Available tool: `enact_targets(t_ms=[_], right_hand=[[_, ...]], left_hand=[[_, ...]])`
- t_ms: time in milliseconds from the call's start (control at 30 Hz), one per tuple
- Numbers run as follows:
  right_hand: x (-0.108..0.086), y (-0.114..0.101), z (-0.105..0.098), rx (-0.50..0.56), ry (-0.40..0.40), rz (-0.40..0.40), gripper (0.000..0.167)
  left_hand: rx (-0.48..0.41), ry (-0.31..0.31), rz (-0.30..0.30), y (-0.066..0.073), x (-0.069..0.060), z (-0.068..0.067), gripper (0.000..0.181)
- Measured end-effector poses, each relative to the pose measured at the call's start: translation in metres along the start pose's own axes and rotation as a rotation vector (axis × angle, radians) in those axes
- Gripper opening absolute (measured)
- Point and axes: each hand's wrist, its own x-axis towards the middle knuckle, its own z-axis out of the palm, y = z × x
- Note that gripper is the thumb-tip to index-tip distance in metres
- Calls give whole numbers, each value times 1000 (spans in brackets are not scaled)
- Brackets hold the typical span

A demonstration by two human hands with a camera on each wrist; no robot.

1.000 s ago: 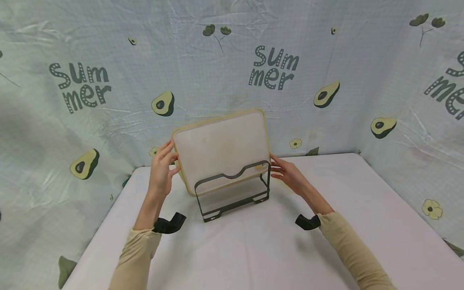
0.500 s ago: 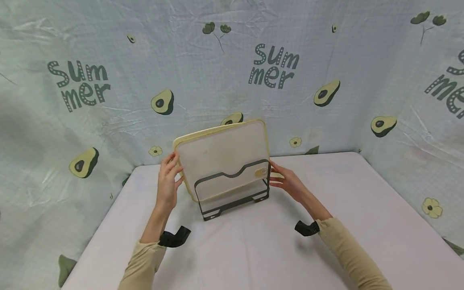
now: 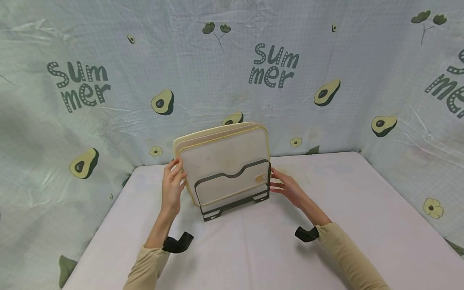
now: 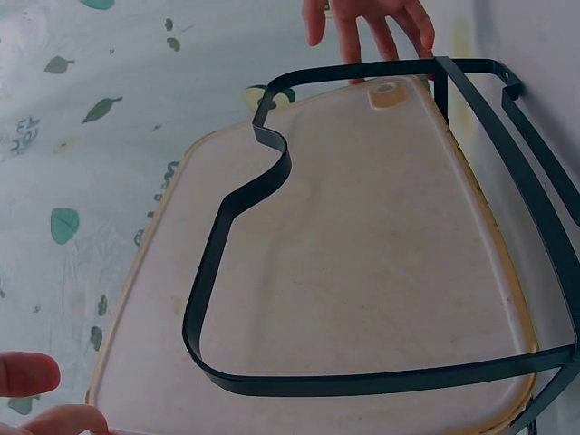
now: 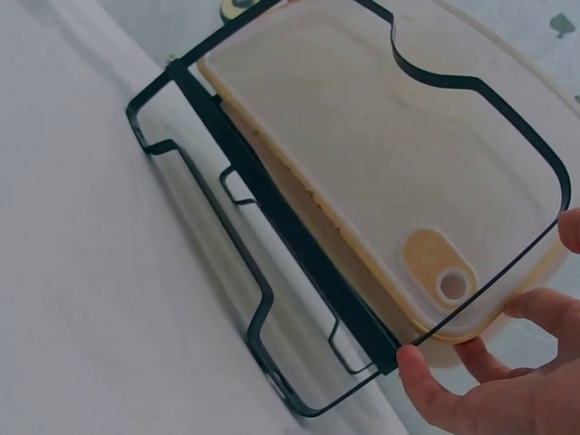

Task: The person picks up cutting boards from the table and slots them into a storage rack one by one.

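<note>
In the head view, a pale cutting board (image 3: 224,165) with a yellow rim leans upright in a black metal rack (image 3: 232,206), behind the rack's wavy front bar. My left hand (image 3: 172,189) holds the board's left edge, near its upper corner. At the opposite side, my right hand (image 3: 288,188) touches the lower right edge of the board and the rack's end with spread fingers. The right wrist view shows a yellow patch with a hanging hole (image 5: 441,270) near that corner. The board's lower edge sits slightly above the rack's base bar.
Other pale board edges (image 3: 214,131) show behind the front board, mostly hidden by it. The rack stands at an angle on a white-covered table (image 3: 246,249). A printed cloth (image 3: 232,64) hangs right behind the table's back edge.
The front cutting board has moved down in the rack, uncovering board edges behind it. My left hand has come down and slightly right with it. The right hand has moved slightly down.
</note>
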Motion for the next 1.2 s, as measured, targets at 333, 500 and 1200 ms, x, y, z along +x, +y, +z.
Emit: enact_targets(t_ms=[333, 500, 1200], right_hand=[[-1, 11, 0, 14, -41, -9, 58], [1, 13, 0, 2, -55, -13, 59], [-13, 13, -4, -80, -94, 14, 60]], left_hand=[[37, 44, -21, -7, -2, 5, 46], [103, 81, -3, -7, -3, 7, 46], [-16, 62, 18, -2, -19, 4, 50]])
